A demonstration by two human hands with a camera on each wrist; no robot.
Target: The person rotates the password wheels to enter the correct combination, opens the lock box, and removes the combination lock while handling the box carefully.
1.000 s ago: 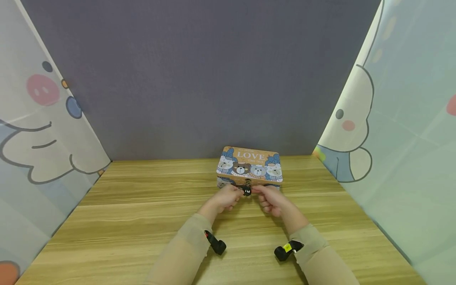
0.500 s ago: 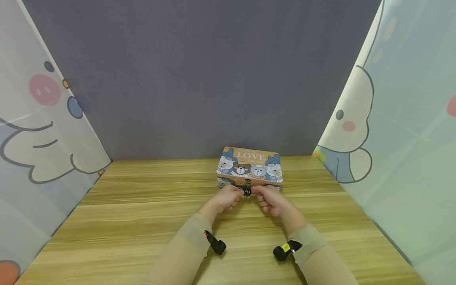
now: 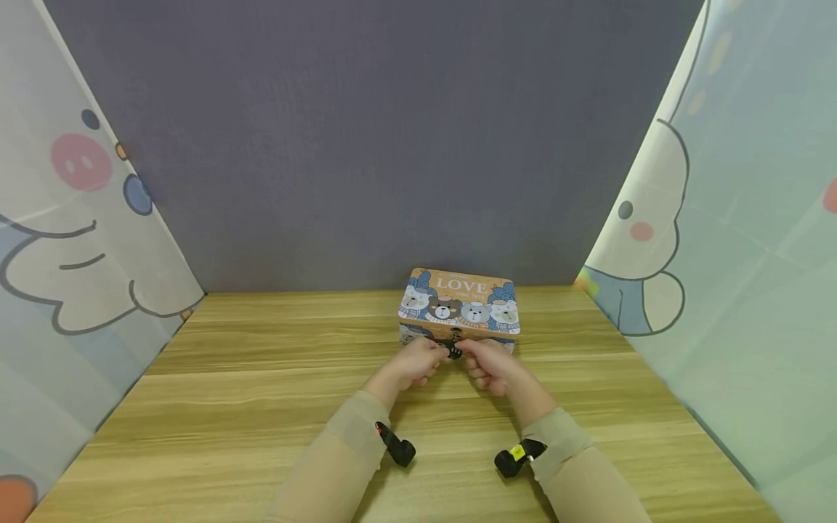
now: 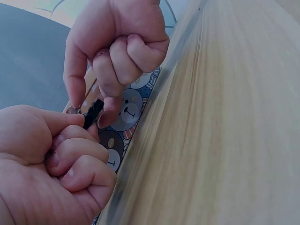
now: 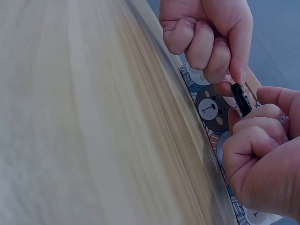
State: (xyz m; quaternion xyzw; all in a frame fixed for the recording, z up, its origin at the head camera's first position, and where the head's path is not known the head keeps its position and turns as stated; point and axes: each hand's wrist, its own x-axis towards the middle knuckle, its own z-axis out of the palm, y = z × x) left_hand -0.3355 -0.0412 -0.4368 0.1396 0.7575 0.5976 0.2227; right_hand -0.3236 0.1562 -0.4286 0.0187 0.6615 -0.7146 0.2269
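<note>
A tin box [image 3: 460, 301] with a printed lid, bears and the word LOVE, stands closed against the back wall. On its front is a metal clasp [image 3: 456, 333]. A small black combination padlock [image 3: 454, 352] with white marks on its dials is at the clasp. My left hand [image 3: 413, 362] pinches the padlock from the left, other fingers curled in. From the right, my right hand [image 3: 493, 366] has its thumb and index finger around the padlock, close to the clasp. Both wrist views show the padlock [image 4: 93, 113] between the two hands, partly hidden by fingertips.
The wood-grain table [image 3: 261, 407] spreads to both sides and in front of the box. A dark grey panel [image 3: 386, 145] rises right behind it. Cartoon-printed curtains [image 3: 739, 218] stand along the left and right. A small black camera [image 3: 513, 459] sits on each sleeve.
My right hand has shifted slightly left, and its fingertips now overlap the padlock's upper part. The left hand keeps its pinch on the padlock. The box has stayed in place.
</note>
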